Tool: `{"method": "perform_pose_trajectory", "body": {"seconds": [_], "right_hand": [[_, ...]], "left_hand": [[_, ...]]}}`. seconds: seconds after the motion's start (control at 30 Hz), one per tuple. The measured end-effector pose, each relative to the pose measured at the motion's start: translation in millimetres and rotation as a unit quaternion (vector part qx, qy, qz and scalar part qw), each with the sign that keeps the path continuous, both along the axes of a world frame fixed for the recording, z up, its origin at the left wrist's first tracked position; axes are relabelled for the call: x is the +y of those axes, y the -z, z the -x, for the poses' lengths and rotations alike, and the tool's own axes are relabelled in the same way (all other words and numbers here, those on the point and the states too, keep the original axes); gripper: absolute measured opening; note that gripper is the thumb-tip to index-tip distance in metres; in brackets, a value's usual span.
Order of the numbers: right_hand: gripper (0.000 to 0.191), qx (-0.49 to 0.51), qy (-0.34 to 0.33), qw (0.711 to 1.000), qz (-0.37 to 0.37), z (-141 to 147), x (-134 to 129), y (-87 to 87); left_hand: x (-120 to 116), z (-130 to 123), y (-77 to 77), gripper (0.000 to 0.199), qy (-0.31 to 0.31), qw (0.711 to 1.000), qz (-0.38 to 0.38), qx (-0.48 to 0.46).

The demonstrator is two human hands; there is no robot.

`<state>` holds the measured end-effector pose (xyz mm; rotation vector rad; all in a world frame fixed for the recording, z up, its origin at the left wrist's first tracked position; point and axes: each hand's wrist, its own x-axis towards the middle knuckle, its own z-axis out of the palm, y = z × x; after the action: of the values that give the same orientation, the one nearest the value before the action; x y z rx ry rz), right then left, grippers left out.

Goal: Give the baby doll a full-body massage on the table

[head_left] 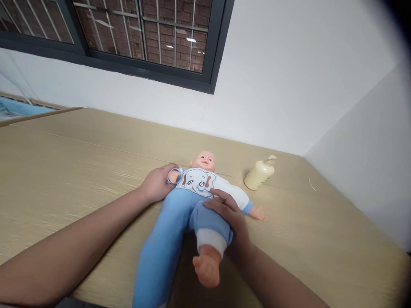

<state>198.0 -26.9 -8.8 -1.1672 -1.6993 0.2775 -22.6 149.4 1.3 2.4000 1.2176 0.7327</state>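
A baby doll (pixel 192 188) lies on its back on the wooden table, head away from me, in a white top with an elephant print and blue trousers. My left hand (pixel 158 183) is closed around the doll's arm at the blue cuff, at the left of its body. On the right, my right hand (pixel 233 216) grips the doll's bent leg, its fingers over the blue trouser cloth. The bare foot of that leg points toward me, while the other leg stretches to the table's front edge. The doll's other arm lies out to the right.
A cream pump bottle (pixel 259 174) stands on the table (pixel 80 162) right of the doll's head. Farther right lies a thin strand (pixel 312 184). Behind are a white wall and a barred window (pixel 144 34); something blue (pixel 25 107) shows at the far left.
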Motion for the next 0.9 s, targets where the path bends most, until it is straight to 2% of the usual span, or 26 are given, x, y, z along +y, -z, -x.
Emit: {"method": "perform_pose_trajectory", "body": {"seconds": [0.13, 0.27, 0.33, 0.43, 0.5, 0.53, 0.63, 0.7, 0.77, 0.9], "right_hand": [[0.035, 0.028, 0.003, 0.998, 0.056, 0, 14, 8.0], [0.036, 0.03, -0.028, 0.998, 0.047, 0, 17, 7.8], [0.036, 0.01, -0.036, 0.999, 0.027, -1, 12, 4.3], [0.042, -0.037, -0.06, 0.997, -0.007, 0, 0, -2.1], [0.047, -0.075, -0.089, 0.993, -0.014, 3, -9, -4.8], [0.048, -0.095, -0.102, 0.99, -0.014, 5, -13, -5.2], [0.05, -0.169, -0.136, 0.976, -0.001, 11, -21, -4.2], [0.05, -0.216, -0.149, 0.965, 0.017, 15, -24, -3.2], [0.048, -0.26, -0.158, 0.952, 0.038, 17, -25, -2.8], [0.044, -0.331, -0.167, 0.926, 0.069, 19, -26, -2.4]], "left_hand": [[-3, -5, -7.3, 0.024, 0.014, 0.998, -0.027, 0.055], [-6, -4, -7.7, 0.023, -0.001, 0.998, -0.02, 0.063], [-6, -3, -1.9, 0.024, -0.026, 0.999, -0.004, 0.023], [-1, -1, 11.7, 0.029, -0.089, 0.988, 0.041, -0.119], [5, -1, 20.7, 0.029, -0.137, 0.958, 0.089, -0.236], [9, -1, 24.4, 0.029, -0.155, 0.934, 0.118, -0.299], [20, -4, 31.7, 0.033, -0.148, 0.829, 0.214, -0.495], [27, -4, 34.3, 0.038, -0.124, 0.769, 0.266, -0.567], [32, -2, 36.5, 0.042, -0.121, 0.746, 0.3, -0.583], [38, 3, 40.1, 0.042, -0.132, 0.733, 0.32, -0.585]]}}
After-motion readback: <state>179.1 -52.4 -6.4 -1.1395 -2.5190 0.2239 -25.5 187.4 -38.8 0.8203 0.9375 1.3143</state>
